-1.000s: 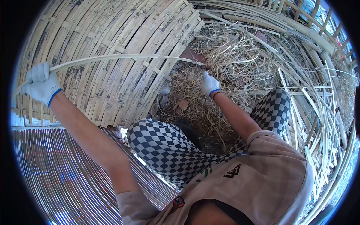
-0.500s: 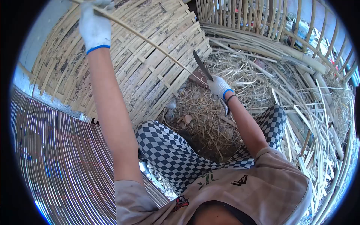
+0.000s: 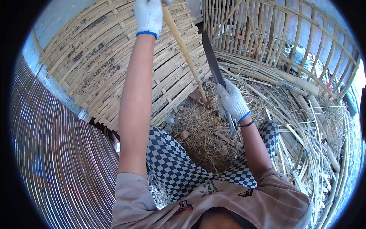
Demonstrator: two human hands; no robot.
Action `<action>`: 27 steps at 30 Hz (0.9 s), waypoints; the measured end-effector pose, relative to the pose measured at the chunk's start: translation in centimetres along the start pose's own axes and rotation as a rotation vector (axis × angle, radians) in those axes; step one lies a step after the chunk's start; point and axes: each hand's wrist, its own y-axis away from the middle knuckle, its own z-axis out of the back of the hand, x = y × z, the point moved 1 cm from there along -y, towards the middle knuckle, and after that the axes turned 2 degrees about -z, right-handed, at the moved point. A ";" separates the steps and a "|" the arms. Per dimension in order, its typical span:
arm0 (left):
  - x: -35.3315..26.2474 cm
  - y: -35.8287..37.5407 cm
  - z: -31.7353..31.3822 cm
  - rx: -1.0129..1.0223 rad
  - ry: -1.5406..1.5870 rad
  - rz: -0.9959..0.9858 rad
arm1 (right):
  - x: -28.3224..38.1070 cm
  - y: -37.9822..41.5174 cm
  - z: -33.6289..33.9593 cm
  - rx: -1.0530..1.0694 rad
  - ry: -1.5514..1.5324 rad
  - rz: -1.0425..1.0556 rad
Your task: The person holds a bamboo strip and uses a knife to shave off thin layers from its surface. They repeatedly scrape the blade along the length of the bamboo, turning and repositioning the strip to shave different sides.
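My left hand (image 3: pixel 148 17), in a white glove with a blue cuff, is closed around the upper part of a bamboo stick (image 3: pixel 183 49) near the top edge of the head view. Its fingertips are partly cut off by the frame. The stick slants down, its lower end by a reddish-brown block (image 3: pixel 197 96) among the shavings. In my gloved right hand (image 3: pixel 232 101) is a long dark-bladed machete (image 3: pixel 212 57), the fingers wrapped around its handle. The blade points up and away, beside the stick and apart from it. A curved handle end (image 3: pixel 231 129) sticks out below that hand.
A woven bamboo panel (image 3: pixel 103 65) leans at the left, above a corrugated sheet (image 3: pixel 65 152). Bamboo shavings (image 3: pixel 206 133) cover the ground between my knees. Split strips (image 3: pixel 305 160) and poles (image 3: pixel 293 78) lie to the right. A bamboo fence (image 3: pixel 263 30) stands behind.
My left hand has moved right, and the stick has swung to a steeper slant. My right hand has shifted slightly down and right, with the machete blade turned more upright.
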 end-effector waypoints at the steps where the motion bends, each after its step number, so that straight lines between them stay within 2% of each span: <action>1: 0.6 0.1 0.0 -0.005 -0.016 -0.009 | 1.7 0.5 0.0 0.004 -0.011 -0.001; 2: 0.3 0.3 -0.3 -0.024 0.034 0.016 | 3.0 1.0 0.1 0.018 -0.060 -0.064; 5: -0.1 0.3 0.1 0.030 -0.026 0.016 | 4.4 1.5 0.0 0.032 -0.104 -0.082; 9: -0.7 0.4 0.3 0.080 -0.079 0.035 | 4.2 2.0 0.2 0.099 -0.123 -0.091; 17: -2.3 1.4 0.3 0.143 -0.141 0.136 | 4.4 2.7 -0.6 0.108 -0.131 -0.074; 20: -2.7 1.6 0.5 0.160 -0.183 0.113 | 3.8 2.9 -0.9 0.107 -0.142 -0.069; 23: -3.5 1.9 0.6 0.185 -0.382 0.061 | 3.8 3.2 -0.9 0.114 -0.139 -0.071; 27: -4.5 2.3 0.7 0.250 -0.600 0.089 | 4.0 3.4 -1.0 0.117 -0.147 -0.072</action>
